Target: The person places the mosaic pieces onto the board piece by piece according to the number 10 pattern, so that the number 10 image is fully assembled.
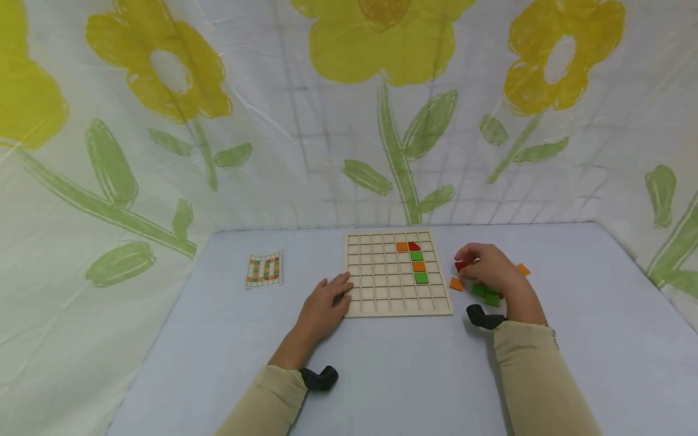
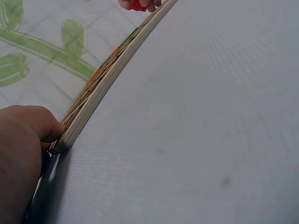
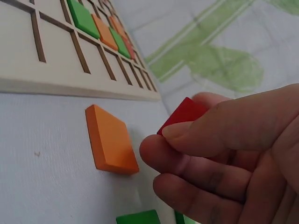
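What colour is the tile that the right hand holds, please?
The tile in the right hand is red, clearest in the right wrist view.

So the person here is wearing long sleeves in a plain khaki-beige, left sleeve [image 1: 266, 401] and right sleeve [image 1: 545, 378] matching. Fabric looks soft and kinda creased, bunching up around the cuffs. There's some tiny dark marking at the edge of the right cuff [image 1: 554, 339], way too small to read tbh. Each wrist's got a chunky black gadget strapped on, left one [image 1: 322, 379] and right one [image 1: 481, 317], both with a stubby, rounded, bent end. Hands are bare.
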A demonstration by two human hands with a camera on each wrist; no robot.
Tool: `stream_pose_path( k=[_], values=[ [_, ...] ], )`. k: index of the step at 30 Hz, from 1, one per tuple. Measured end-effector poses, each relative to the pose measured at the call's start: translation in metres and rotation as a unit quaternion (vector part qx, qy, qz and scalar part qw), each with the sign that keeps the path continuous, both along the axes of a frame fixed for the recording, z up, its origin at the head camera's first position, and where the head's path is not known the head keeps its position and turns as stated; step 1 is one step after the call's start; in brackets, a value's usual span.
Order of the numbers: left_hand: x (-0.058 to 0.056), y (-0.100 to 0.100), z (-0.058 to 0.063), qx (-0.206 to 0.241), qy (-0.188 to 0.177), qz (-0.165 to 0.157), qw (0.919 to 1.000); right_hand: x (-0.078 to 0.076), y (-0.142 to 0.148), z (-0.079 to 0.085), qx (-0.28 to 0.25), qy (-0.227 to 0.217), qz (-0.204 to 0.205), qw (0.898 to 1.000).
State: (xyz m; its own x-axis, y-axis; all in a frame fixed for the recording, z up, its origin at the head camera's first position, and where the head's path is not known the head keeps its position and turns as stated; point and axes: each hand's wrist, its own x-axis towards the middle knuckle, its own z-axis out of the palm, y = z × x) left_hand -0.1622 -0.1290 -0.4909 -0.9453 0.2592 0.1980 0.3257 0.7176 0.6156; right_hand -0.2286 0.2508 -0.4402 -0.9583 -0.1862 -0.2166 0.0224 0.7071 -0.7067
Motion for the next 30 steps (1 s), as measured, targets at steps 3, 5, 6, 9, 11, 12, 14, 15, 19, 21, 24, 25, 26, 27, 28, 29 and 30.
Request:
stream_pose_path(
  k=[3,5,6,9,11,12,14,15,19,21,24,25,26,27,28,29,30],
  values=[
    [-0.001,0.000,-0.001,0.000,-0.004,0.002,1.0000,0.002,-0.006,0.003,-0.006,-0.014,0.007,1.000],
    [-0.001,0.000,-0.001,0.000,-0.004,0.001,1.0000,0.003,-0.011,0.005,-0.011,-0.016,0.019,1.000],
    [-0.001,0.000,-0.002,0.000,-0.003,0.001,1.0000,0.003,-0.013,0.005,-0.014,-0.017,0.027,0.999],
    [-0.001,0.000,-0.002,0.000,-0.008,0.002,1.0000,0.003,-0.022,0.005,-0.022,-0.025,0.059,0.998],
    [-0.001,0.000,-0.001,0.001,-0.010,0.002,0.9999,0.003,-0.027,0.005,-0.026,-0.033,0.082,0.996],
    [-0.001,0.000,-0.001,0.002,-0.010,0.002,0.9999,0.003,-0.030,0.004,-0.025,-0.037,0.092,0.995],
    [-0.001,0.000,-0.001,0.003,-0.011,0.002,0.9999,0.004,-0.035,0.004,-0.026,-0.042,0.104,0.993],
    [-0.001,0.000,-0.001,0.001,-0.010,0.001,0.9999,0.004,-0.038,0.003,-0.022,-0.042,0.106,0.993],
    [-0.001,0.000,-0.001,-0.006,-0.003,-0.001,1.0000,0.006,-0.044,0.003,-0.016,-0.040,0.104,0.994],
    [-0.002,0.000,-0.002,-0.008,-0.001,-0.002,1.0000,0.007,-0.046,0.002,-0.011,-0.039,0.100,0.994],
    [-0.002,0.000,-0.002,-0.005,0.003,-0.003,1.0000,0.006,-0.049,0.001,-0.009,-0.038,0.100,0.994],
    [-0.001,0.000,-0.002,-0.004,0.001,-0.001,1.0000,0.006,-0.050,0.000,-0.008,-0.036,0.100,0.994],
    [-0.001,0.000,-0.002,-0.004,-0.002,0.000,1.0000,0.005,-0.051,0.000,-0.007,-0.035,0.101,0.994],
    [-0.001,0.000,-0.002,-0.003,-0.002,0.001,1.0000,0.005,-0.052,-0.001,-0.005,-0.031,0.105,0.994],
    [-0.001,0.000,-0.002,-0.002,-0.003,0.001,1.0000,0.004,-0.053,-0.002,-0.002,-0.027,0.109,0.994],
    [-0.001,0.000,-0.001,-0.002,-0.006,0.003,1.0000,0.004,-0.054,-0.003,0.002,-0.024,0.112,0.993],
    [-0.001,0.000,-0.001,-0.003,-0.006,0.003,1.0000,0.003,-0.055,-0.004,0.007,-0.019,0.115,0.993]
  ],
)
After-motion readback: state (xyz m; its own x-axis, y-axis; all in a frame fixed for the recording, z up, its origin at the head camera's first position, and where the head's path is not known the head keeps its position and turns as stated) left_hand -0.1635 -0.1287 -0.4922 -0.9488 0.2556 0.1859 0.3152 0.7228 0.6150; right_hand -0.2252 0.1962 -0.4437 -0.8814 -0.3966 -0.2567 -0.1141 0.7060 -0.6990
